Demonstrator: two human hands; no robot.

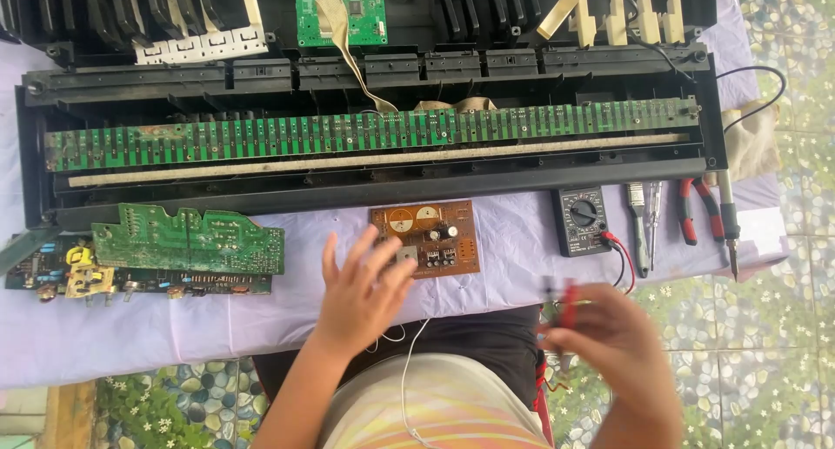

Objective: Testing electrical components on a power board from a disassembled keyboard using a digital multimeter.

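Bare lilac cloth [513, 258] lies open between the brown circuit board [425, 239] and the multimeter [581, 220], and along the near edge left of the left hand [361, 292]. Farther off, the opened keyboard chassis [365, 145] spans the table. Stacked green boards [187, 239] crowd the near left; screwdrivers [645, 223] and pliers [698, 207] fill the right.

Both forearms are bare from the elbow down: no sleeves, watch, bracelets or rings show. The left hand [361, 288] is sharp enough to make out slim fingers; the right hand [604, 336] is blurred, so its details cannot be told. Below the arms lies a top [435, 410] with soft horizontal stripes of yellow, orange and pale pink. Above it, a dark, near-black garment [474, 345] covers the lap. A thin white cord [409, 371] runs down over both.
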